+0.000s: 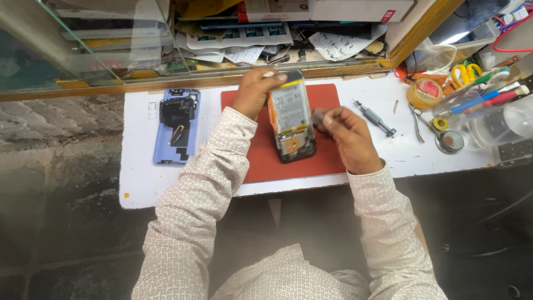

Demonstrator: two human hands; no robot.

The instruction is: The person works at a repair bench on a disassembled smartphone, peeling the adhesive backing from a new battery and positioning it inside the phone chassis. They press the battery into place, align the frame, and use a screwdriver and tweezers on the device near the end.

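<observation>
Head view: the left hand [252, 91] grips the top of an opened phone [291, 118], fingers wrapped over its upper edge, standing it tilted on the red mat [325, 161]. The right hand [347, 136] sits just beside the phone's right edge, fingertips pressed together on something small and grey that is too blurred to name. A steady left grip matters, in my judgement, with the right fingertips kept low against the edge. A screwdriver [376, 118] lies right of the right fingers; a blue back cover [177, 126] lies left of the left hand.

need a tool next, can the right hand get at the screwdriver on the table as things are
Probably yes: the screwdriver lies bare on the white table just beside the right hand, nothing between them.
</observation>
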